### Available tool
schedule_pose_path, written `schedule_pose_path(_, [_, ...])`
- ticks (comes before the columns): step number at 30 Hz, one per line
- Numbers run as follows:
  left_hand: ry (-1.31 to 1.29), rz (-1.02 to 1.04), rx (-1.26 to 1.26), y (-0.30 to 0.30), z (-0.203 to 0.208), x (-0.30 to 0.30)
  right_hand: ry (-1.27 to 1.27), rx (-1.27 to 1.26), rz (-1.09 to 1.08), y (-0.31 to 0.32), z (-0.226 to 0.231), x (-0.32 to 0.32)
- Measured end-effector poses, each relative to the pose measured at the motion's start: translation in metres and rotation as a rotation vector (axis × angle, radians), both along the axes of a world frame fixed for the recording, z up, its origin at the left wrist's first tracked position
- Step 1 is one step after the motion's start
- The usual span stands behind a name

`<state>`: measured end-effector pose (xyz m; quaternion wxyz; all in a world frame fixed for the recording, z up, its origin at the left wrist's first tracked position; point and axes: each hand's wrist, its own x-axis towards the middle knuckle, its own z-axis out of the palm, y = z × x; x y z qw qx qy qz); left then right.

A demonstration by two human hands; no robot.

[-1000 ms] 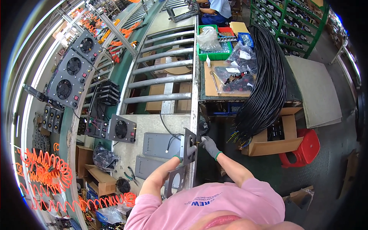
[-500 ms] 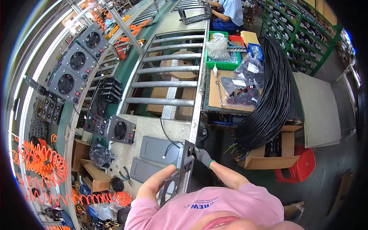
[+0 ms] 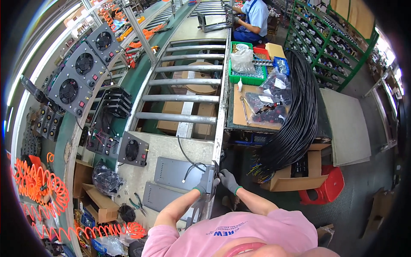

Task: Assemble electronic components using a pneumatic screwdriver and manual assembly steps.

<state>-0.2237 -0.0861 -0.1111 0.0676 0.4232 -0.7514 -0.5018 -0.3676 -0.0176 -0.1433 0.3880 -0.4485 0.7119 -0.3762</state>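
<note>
A grey metal panel point(image 3: 210, 176) with cut-outs stands on edge at the bench's right rim, in front of my body. My left hand point(image 3: 204, 186), in a grey glove, is closed around its left side. At the panel's right face, my gloved right hand point(image 3: 230, 181) has its fingers bent together; what they hold, if anything, is hidden. A black cable point(image 3: 184, 150) runs from the bench top to the panel, and a white plug point(image 3: 183, 180) lies beside it. Flat grey metal plates point(image 3: 173, 170) rest just left of my left hand.
Left of the plates are pliers point(image 3: 138, 202) and a grey fan unit point(image 3: 133, 148). A roller conveyor point(image 3: 180, 98) extends ahead. On the right stand a parts table with a green bin point(image 3: 247, 79), a black cable bundle point(image 3: 295, 115), a carton point(image 3: 295, 184) and a red stool point(image 3: 334, 184). A co-worker point(image 3: 253, 19) sits farther off.
The panel has turned nearly edge-on to the view. My left hand now shows at its left side, and my right hand sits slightly lower. The whole view has shifted a little.
</note>
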Motion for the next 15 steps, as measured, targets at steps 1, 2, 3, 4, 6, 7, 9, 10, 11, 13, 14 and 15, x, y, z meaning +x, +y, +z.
schedule_pose_path(1, [0.018,-0.012,-0.001,-0.002,0.006,-0.005,0.081,0.060,0.031,-0.003,-0.004,-0.002])
schedule_pose_path(2, [0.046,-0.033,-0.186,-0.001,0.013,-0.009,0.076,0.057,0.040,-0.005,-0.008,-0.005])
schedule_pose_path(3, [0.076,-0.049,-0.372,0.000,0.020,-0.012,0.093,0.057,0.030,-0.008,-0.012,-0.008])
schedule_pose_path(4, [0.027,-0.100,-0.159,-0.001,0.046,-0.016,0.022,0.259,0.050,-0.014,-0.009,-0.012])
schedule_pose_path(6, [-0.005,-0.052,-0.174,-0.001,0.042,-0.013,-0.041,0.467,0.089,-0.013,0.003,-0.008])
schedule_pose_path(7, [-0.048,-0.022,-0.192,-0.001,0.037,-0.011,-0.045,0.250,0.013,-0.008,0.010,-0.004])
schedule_pose_path(9, [-0.041,0.017,-0.247,0.000,0.021,-0.003,-0.047,0.039,-0.054,-0.004,0.012,0.007])
schedule_pose_path(10, [-0.022,0.008,-0.257,-0.001,0.010,-0.004,-0.010,-0.002,-0.044,-0.003,0.004,0.006])
schedule_pose_path(11, [-0.003,0.002,-0.271,-0.004,0.008,-0.007,0.026,-0.047,-0.031,-0.006,-0.005,0.004])
schedule_pose_path(13, [-0.016,-0.015,-0.289,-0.003,-0.001,-0.008,-0.064,0.115,-0.002,-0.008,-0.020,0.002])
schedule_pose_path(14, [-0.036,-0.006,-0.258,-0.005,-0.009,-0.010,-0.158,0.274,0.030,-0.012,-0.027,0.002])
schedule_pose_path(15, [-0.043,-0.016,-0.231,-0.005,-0.011,-0.019,-0.149,0.268,0.015,-0.013,-0.046,-0.011])
